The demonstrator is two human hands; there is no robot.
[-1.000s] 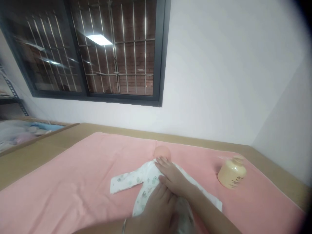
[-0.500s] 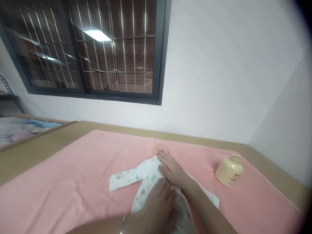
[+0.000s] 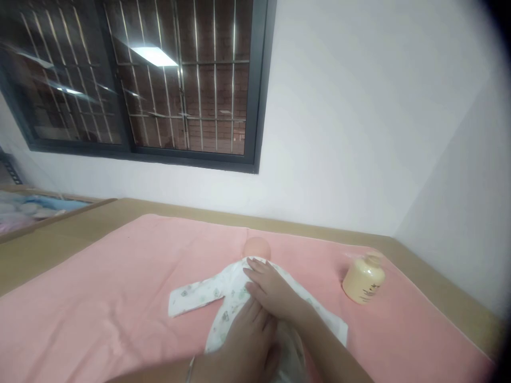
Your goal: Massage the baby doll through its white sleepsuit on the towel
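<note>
A small white long-sleeved baby garment (image 3: 217, 314) with a faint green and grey print lies spread on a pink towel (image 3: 120, 276). At its neck end shows a rounded flesh-pink shape (image 3: 256, 248), like the top of a doll's head; no more of it can be seen. My right hand (image 3: 273, 287) lies flat on the upper part of the garment, fingers stretched out just below the rounded shape. Lower down, my left hand (image 3: 251, 330), with a bangle at its wrist, rests on the garment, fingers extended and touching the right hand. The garment's lower part is mostly hidden.
A pale yellow bottle (image 3: 363, 279) stands on the towel to the right. Around the towel runs a tan table edge (image 3: 319, 229), against a white wall with a barred window (image 3: 183, 80). At the far left, an open compartment (image 3: 40, 207) holds cloth items.
My right hand has slid back from the rounded shape onto the garment, so more of that shape shows. The view has shifted slightly right. My left hand stays on the garment.
</note>
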